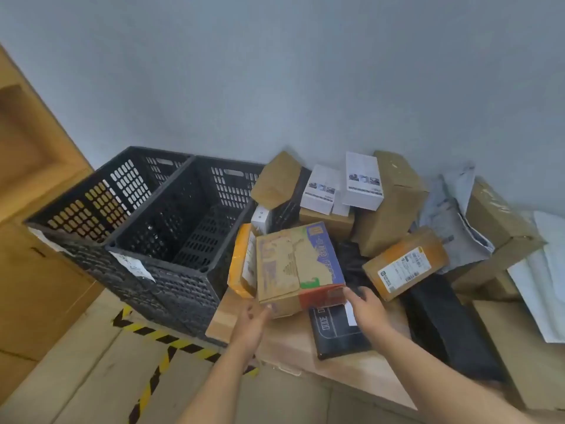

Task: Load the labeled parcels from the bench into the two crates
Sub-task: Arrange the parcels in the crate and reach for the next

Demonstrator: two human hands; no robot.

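A printed cardboard box (pixel 293 264) with blue, green and red artwork lies at the front of the parcel pile on the wooden bench (pixel 290 344). My left hand (pixel 252 321) holds its lower left corner, thumb on the front face. My right hand (pixel 365 304) grips its lower right corner. Two black perforated crates stand side by side left of the pile: the near crate (pixel 183 289) and the far crate (pixel 67 233). I see nothing inside either. A yellow labelled parcel (pixel 241 261) leans between the box and the near crate.
Behind and to the right are an orange-brown labelled parcel (pixel 406 264), two white boxes (pixel 363 182), several brown cartons, grey mailers (pixel 452 231), a black bag (pixel 452 332) and a flat black package (pixel 336 332). Yellow-black hazard tape (pixel 159 333) marks the floor below the crates.
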